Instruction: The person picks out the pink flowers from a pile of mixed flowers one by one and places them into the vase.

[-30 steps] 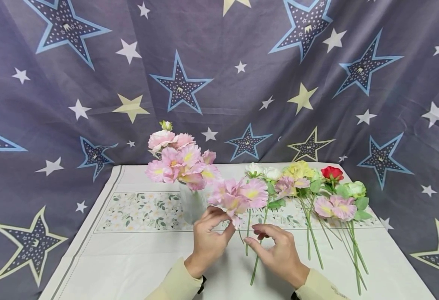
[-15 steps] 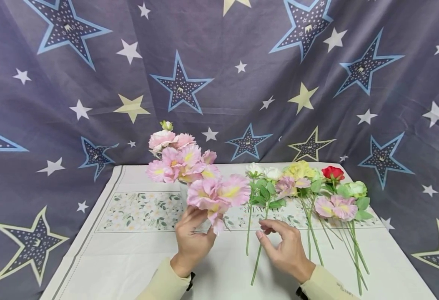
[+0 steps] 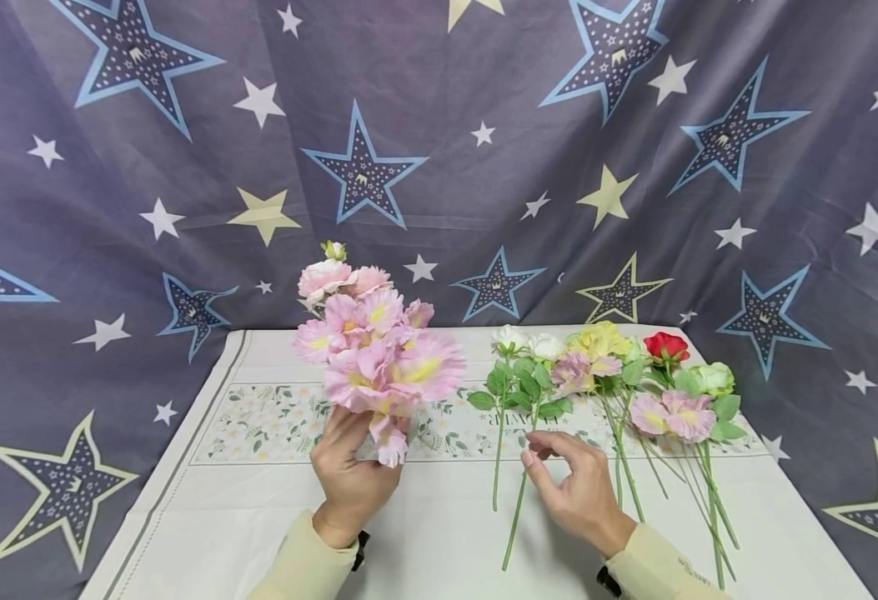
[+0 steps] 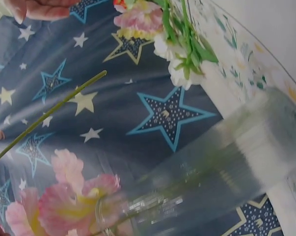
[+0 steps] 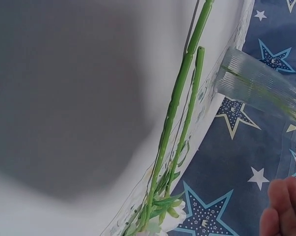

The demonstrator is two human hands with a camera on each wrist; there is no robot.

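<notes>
My left hand grips a pink artificial flower with yellow streaks, just under its bloom. Its bare green stem stretches out from the hand in the left wrist view. Behind it in the head view, more pink flowers stand in a clear ribbed vase, which the held bloom mostly hides there. My right hand holds nothing; its fingers are loosely bent beside the stem of a white rose. A second white rose lies to its left.
Right of the white roses lie a yellow flower, a red rose, a pale green rose and pink flowers, stems toward me. A white tablecloth covers the table. A starry curtain hangs behind.
My left hand has carried the pink flower leftward, from beside the white roses to in front of the vase. My right hand has drifted slightly right.
</notes>
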